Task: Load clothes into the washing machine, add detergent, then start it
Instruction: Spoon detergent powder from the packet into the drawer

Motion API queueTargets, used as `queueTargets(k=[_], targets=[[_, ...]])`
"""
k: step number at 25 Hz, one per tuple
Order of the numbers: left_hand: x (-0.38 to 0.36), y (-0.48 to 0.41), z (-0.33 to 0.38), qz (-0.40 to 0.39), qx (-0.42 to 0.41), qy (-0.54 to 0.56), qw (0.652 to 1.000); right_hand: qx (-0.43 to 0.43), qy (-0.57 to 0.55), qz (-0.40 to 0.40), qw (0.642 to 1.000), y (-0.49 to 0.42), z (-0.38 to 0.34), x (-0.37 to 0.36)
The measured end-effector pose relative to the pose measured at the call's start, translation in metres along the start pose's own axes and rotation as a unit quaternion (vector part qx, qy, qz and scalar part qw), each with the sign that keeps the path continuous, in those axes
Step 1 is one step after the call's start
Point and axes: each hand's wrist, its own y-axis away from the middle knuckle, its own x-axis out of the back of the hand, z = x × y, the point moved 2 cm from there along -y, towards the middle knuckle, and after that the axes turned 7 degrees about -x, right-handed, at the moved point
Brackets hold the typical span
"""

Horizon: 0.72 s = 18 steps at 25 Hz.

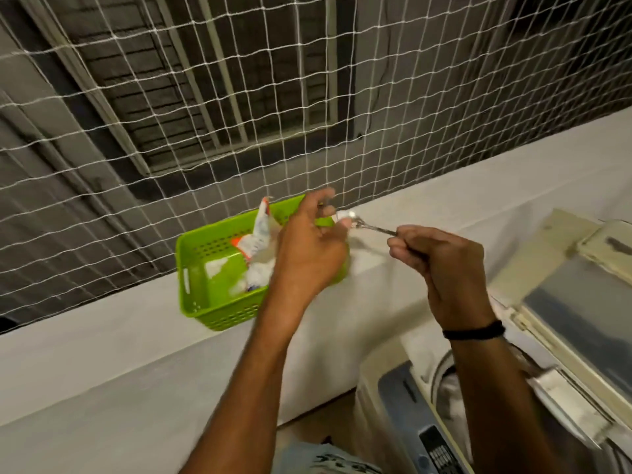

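Observation:
A green perforated basket (219, 302) sits on the white ledge and holds a white and orange detergent packet (260, 234). My left hand (307, 248) hovers over the basket's right side, fingers partly spread, touching the bowl of a metal spoon (362, 224). White powder lies heaped in that bowl. My right hand (441, 265) grips the spoon's handle, to the right of the basket. The top-loading washing machine (403, 415) stands at the lower right with its lid (574, 302) raised. Light clothes (448, 395) show inside the drum.
A white ledge (102, 364) runs across the view, with a white mesh net (239, 114) rising from its far edge. Behind the net are a grey wall and window grilles. The machine's dark control panel (441, 453) faces me at the bottom.

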Motion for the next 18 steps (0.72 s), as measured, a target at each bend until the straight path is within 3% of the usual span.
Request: queueTargets(k=[2,5,7,9,11,16,18], targets=[[0.042,-0.006,-0.008,0.037,-0.008,-0.025,0.999,0.03,0.062,-0.007,0.998,-0.005,0.001,-0.029],[0.087,-0.015,-0.035,0.093,0.046,-0.079,0.991,0.061,0.194,-0.026,0.979,-0.019,0.012,-0.063],[0.103,-0.019,-0.053,0.104,0.098,-0.114,0.983,0.132,0.357,-0.024,0.924,-0.026,0.021,-0.083],[0.106,-0.021,-0.07,0.073,0.147,-0.144,0.976,0.191,0.512,-0.008,0.837,-0.03,0.03,-0.101],[0.104,-0.021,-0.083,0.032,0.184,-0.141,0.972,0.175,0.595,0.002,0.785,-0.035,0.038,-0.116],[0.098,-0.023,-0.095,0.005,0.221,-0.107,0.969,0.099,0.608,-0.031,0.787,-0.041,0.047,-0.139],[0.096,-0.025,-0.1,0.014,0.233,-0.083,0.969,0.075,0.574,-0.058,0.814,-0.04,0.051,-0.146]])
